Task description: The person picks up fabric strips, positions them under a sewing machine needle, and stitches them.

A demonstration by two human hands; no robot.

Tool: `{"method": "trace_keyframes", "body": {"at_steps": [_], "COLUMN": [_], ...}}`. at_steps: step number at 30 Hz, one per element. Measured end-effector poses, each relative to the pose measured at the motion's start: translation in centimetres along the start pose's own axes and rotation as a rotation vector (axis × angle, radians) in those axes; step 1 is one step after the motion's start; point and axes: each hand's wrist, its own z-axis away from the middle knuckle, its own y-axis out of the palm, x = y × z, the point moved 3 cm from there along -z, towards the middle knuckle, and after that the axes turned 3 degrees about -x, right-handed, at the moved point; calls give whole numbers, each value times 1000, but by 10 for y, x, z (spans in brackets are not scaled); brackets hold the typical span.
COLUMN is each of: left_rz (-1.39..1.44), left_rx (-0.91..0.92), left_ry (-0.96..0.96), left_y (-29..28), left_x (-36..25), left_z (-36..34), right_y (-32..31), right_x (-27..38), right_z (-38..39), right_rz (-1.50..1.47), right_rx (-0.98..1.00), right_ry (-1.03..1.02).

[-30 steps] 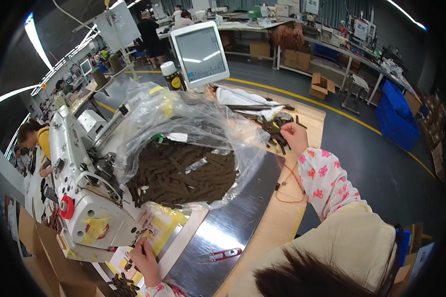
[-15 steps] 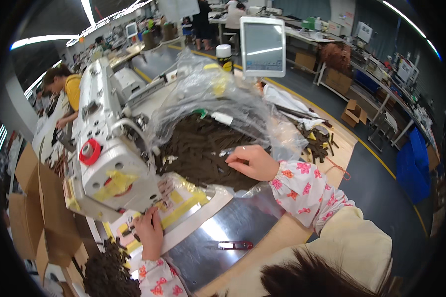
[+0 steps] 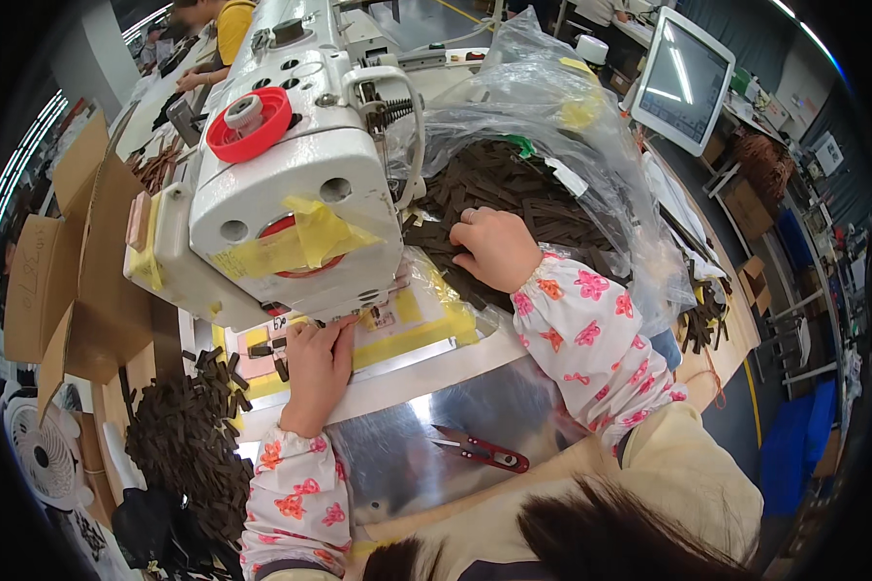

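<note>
My left hand lies on the yellow-taped plate under the head of the white sewing machine, fingertips touching a small dark brown strip beside the needle. My right hand rests with curled fingers on the heap of dark brown strips inside the clear plastic bag; whether it grips a strip cannot be seen.
Red-handled thread snips lie on the shiny metal table. A pile of brown strips lies at the left, next to a cardboard box. A white screen stands at the back right. Another person works beyond the machine.
The view has swung left and closer. My right hand came back from the far right side of the table onto the strips in the bag. My left hand stayed at the needle plate.
</note>
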Motion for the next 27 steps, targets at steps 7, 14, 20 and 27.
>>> {"method": "trace_keyframes", "body": {"at_steps": [7,14,20,27], "left_rz": [16,116,155,253], "left_rx": [-52,74,153,119], "left_ry": [30,-25,-100,-105], "left_y": [3,-8,-10,-4], "left_x": [5,-7,-12,4], "left_z": [1,2,2,-5], "right_y": [5,-17,-2,25], "right_x": [3,21,52,54], "right_z": [0,4,18,16], "right_rz": [104,-110,-617,-1043], "right_rx": [-102,-182,206,340], "right_ry": [-43,-63,-71,74]}}
